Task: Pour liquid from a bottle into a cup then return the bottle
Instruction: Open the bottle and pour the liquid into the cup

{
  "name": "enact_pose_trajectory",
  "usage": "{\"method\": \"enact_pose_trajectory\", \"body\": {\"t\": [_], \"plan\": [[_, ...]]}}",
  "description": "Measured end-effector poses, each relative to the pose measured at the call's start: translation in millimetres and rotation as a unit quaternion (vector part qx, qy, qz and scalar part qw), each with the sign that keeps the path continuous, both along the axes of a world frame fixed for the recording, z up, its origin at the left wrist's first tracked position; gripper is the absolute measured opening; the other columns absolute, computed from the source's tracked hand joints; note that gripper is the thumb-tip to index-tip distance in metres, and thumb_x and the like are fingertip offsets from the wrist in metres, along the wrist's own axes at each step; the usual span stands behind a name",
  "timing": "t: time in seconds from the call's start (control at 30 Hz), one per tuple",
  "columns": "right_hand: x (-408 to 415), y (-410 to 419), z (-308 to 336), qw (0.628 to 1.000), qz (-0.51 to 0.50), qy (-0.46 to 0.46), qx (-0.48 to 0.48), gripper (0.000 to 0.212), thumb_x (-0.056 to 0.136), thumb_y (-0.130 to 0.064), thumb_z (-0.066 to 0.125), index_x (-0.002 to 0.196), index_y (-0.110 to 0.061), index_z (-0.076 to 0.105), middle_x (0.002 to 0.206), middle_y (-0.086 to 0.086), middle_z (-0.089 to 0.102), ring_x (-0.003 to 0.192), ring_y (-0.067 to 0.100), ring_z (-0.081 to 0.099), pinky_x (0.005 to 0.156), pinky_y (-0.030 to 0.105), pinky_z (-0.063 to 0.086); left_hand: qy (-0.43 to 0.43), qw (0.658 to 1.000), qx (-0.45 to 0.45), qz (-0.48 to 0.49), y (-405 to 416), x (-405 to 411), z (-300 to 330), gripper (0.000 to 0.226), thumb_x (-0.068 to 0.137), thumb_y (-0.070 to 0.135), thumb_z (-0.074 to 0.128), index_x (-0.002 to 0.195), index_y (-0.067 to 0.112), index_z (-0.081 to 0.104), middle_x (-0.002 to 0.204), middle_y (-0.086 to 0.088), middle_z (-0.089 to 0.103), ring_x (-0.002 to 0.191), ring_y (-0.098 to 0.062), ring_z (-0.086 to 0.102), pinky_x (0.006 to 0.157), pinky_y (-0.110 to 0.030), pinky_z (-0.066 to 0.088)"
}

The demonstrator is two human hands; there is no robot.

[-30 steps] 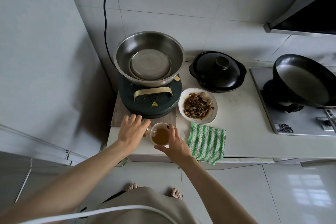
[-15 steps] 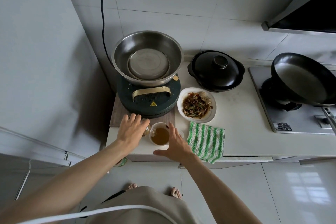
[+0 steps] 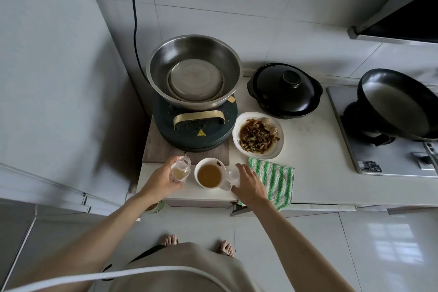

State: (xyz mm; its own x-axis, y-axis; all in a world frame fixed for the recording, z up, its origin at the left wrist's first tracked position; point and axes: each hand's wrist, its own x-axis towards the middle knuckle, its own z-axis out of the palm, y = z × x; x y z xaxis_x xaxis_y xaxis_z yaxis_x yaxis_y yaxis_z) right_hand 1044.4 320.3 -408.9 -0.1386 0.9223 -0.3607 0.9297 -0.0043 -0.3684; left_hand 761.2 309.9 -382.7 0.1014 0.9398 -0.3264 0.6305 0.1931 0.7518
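A small clear bottle [image 3: 180, 169] with a little amber liquid stands upright, uncapped, near the counter's front left edge, and my left hand [image 3: 161, 181] is wrapped around it. Just right of it sits a white cup [image 3: 209, 176] filled with brown liquid. My right hand [image 3: 247, 181] hovers to the right of the cup with fingers spread, apart from the cup, above a small clear cap-like piece [image 3: 233, 176].
A green-striped cloth [image 3: 276, 181] lies right of my right hand. Behind are a white dish of food [image 3: 258, 134], a steel bowl [image 3: 194, 71] on a dark round cooker [image 3: 195, 125], a black lidded pot [image 3: 284, 90] and a black pan [image 3: 400, 104] on the stove.
My right hand has let go of the cup and moved right. My left hand has slid back down the bottle, so its neck now shows.
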Motion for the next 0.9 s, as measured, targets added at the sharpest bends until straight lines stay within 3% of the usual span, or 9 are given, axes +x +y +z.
{"method": "enact_pose_trajectory", "body": {"t": [0.1, 0.3, 0.4, 0.5, 0.6, 0.77, 0.83, 0.9], "plan": [[-7, 5, -7, 0.999, 0.037, -0.04, 0.003, 0.071, 0.088, -0.034, 0.073, 0.146, -0.02, 0.035, 0.144, 0.004, 0.045, 0.124, 0.03, 0.05, 0.088, 0.044, 0.054, -0.055, 0.998, -0.022, 0.036, -6, 1, -4, 0.064, 0.075, 0.018, 0.081, 0.121, 0.041, 0.042, 0.107, 0.021, 0.056, 0.096, -0.003, 0.057, 0.073, -0.016, 0.044], [-12, 13, -7, 0.996, 0.056, -0.062, 0.025, 0.049, 0.098, -0.027, 0.063, 0.143, -0.019, 0.045, 0.139, 0.005, 0.05, 0.122, 0.027, 0.053, 0.087, 0.041, 0.057, -0.046, 0.997, 0.021, 0.056, -16, -1, -24, 0.064, 0.073, 0.024, 0.083, 0.12, 0.034, 0.042, 0.103, 0.013, 0.062, 0.091, -0.002, 0.061, 0.073, -0.016, 0.046], [-7, 9, 1, 0.997, 0.028, -0.055, 0.038, 0.043, 0.099, -0.031, 0.06, 0.14, -0.021, 0.052, 0.137, 0.008, 0.049, 0.124, 0.026, 0.053, 0.086, 0.04, 0.056, -0.044, 0.998, 0.035, 0.04, -15, -2, -26, 0.065, 0.075, 0.024, 0.082, 0.123, 0.034, 0.04, 0.102, 0.015, 0.062, 0.089, 0.0, 0.062, 0.075, -0.016, 0.05], [1, -5, 18, 0.996, -0.043, -0.053, 0.061, 0.033, 0.098, -0.043, 0.054, 0.127, -0.027, 0.06, 0.125, 0.006, 0.055, 0.111, 0.025, 0.059, 0.08, 0.038, 0.055, -0.041, 0.998, 0.043, 0.03, -16, -5, -27, 0.064, 0.076, 0.021, 0.08, 0.122, 0.036, 0.038, 0.1, 0.023, 0.058, 0.087, 0.006, 0.06, 0.075, -0.012, 0.046], [-5, -17, 44, 0.992, -0.066, -0.002, 0.106, 0.027, 0.095, -0.053, 0.051, 0.109, -0.032, 0.06, 0.108, 0.0, 0.063, 0.091, 0.019, 0.062, 0.07, 0.036, 0.057, -0.047, 0.997, 0.053, 0.018, -17, -7, -30, 0.065, 0.077, 0.019, 0.079, 0.123, 0.036, 0.036, 0.103, 0.019, 0.059, 0.089, 0.004, 0.061, 0.078, -0.012, 0.046], [-89, -7, 88, 0.978, 0.015, 0.167, 0.121, 0.035, 0.081, -0.044, 0.078, 0.1, -0.02, 0.062, 0.094, -0.006, 0.068, 0.076, 0.009, 0.064, 0.066, 0.023, 0.056, -0.037, 0.997, 0.07, 0.023, -18, -8, -34, 0.066, 0.076, 0.019, 0.08, 0.125, 0.034, 0.038, 0.105, 0.011, 0.065, 0.088, -0.003, 0.066, 0.077, -0.018, 0.054], [-124, 0, 94, 0.975, 0.06, 0.161, 0.137, 0.035, 0.08, -0.047, 0.079, 0.097, -0.021, 0.062, 0.095, -0.003, 0.068, 0.078, 0.011, 0.064, 0.067, 0.028, 0.057, -0.038, 0.997, 0.061, 0.025, -17, -7, -33, 0.067, 0.078, 0.021, 0.079, 0.128, 0.035, 0.036, 0.105, 0.011, 0.065, 0.081, -0.002, 0.067, 0.072, -0.02, 0.057], [-146, 5, 92, 0.977, 0.087, 0.133, 0.139, 0.03, 0.083, -0.044, 0.076, 0.097, -0.02, 0.063, 0.104, 0.002, 0.066, 0.091, 0.018, 0.064, 0.075, 0.034, 0.057, -0.029, 0.998, 0.054, 0.034, -16, -7, -30, 0.069, 0.08, 0.022, 0.077, 0.132, 0.035, 0.033, 0.104, 0.015, 0.063, 0.075, 0.003, 0.064, 0.062, -0.008, 0.05]]}}
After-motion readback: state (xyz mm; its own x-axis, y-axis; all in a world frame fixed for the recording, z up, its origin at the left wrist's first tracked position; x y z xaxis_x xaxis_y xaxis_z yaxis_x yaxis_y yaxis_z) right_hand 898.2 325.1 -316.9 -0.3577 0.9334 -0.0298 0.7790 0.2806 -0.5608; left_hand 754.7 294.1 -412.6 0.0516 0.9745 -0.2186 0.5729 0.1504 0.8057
